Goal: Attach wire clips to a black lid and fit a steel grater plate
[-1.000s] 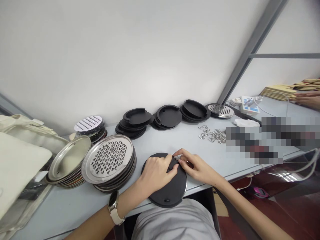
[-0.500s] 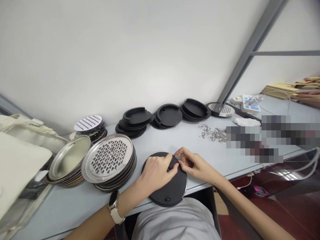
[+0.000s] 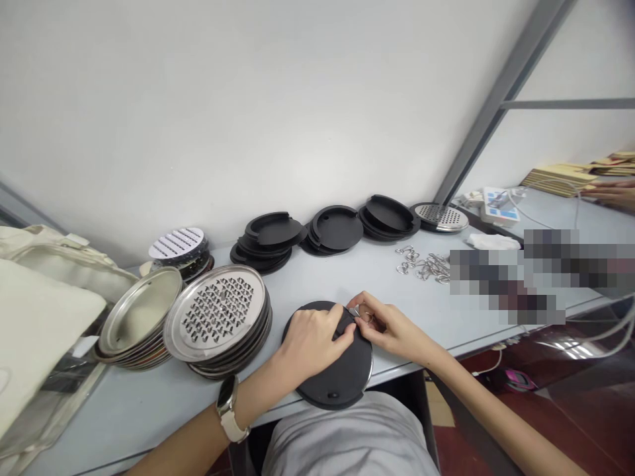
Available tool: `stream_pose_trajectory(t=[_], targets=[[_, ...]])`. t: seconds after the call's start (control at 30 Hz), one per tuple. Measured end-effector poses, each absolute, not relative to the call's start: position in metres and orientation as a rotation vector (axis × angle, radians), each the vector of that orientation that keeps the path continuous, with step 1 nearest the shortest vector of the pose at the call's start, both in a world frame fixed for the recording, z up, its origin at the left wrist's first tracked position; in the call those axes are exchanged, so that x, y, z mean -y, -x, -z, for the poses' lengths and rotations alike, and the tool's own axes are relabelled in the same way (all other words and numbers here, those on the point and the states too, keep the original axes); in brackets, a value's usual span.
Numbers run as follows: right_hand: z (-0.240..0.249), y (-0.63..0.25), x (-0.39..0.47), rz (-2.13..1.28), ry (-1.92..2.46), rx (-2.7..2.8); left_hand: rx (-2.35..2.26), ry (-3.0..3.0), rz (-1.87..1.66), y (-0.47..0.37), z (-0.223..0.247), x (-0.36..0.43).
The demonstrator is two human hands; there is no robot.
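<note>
A round black disc [image 3: 327,380] with a shiny metal edge lies at the table's front edge, close to the grey-clothed lap. My left hand [image 3: 313,337], with a watch on the wrist, is closed on the disc's upper part, thumb and fingers pinching near its rim. At the disc's upper right rim my right hand [image 3: 384,325] pinches a small metal ring clip [image 3: 366,316], its fingertips almost touching the left ones. The exact contact between clip and disc is hidden by the fingers. Loose metal ring clips [image 3: 431,268] lie in a pile beyond the right hand.
Stacked metal grater discs [image 3: 223,311] and rimmed discs [image 3: 141,311] stand at left, beside a pale bag [image 3: 44,330]. Three stacks of black round holders [image 3: 337,228] and another grater disc [image 3: 441,217] line the wall. A co-worker's hand [image 3: 612,193] shows at far right.
The view has shifted very slightly. Both hands keep almost the same pose at the disc's rim, and the metal clip in my right hand shows a little more.
</note>
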State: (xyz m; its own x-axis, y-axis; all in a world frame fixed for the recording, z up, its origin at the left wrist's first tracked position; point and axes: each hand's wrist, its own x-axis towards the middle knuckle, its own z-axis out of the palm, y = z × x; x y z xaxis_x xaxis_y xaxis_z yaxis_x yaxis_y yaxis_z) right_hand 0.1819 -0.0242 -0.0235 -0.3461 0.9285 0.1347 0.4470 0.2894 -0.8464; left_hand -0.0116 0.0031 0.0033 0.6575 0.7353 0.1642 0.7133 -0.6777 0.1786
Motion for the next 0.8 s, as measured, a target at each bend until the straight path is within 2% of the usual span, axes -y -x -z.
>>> stream_pose_trajectory(t=[0.8], targets=[[0.0218,-0.1809,0.0251,-0.971,1.233,1.911,-1.196,-2.756,-0.325,0.0113,-0.0057,-0.0023]])
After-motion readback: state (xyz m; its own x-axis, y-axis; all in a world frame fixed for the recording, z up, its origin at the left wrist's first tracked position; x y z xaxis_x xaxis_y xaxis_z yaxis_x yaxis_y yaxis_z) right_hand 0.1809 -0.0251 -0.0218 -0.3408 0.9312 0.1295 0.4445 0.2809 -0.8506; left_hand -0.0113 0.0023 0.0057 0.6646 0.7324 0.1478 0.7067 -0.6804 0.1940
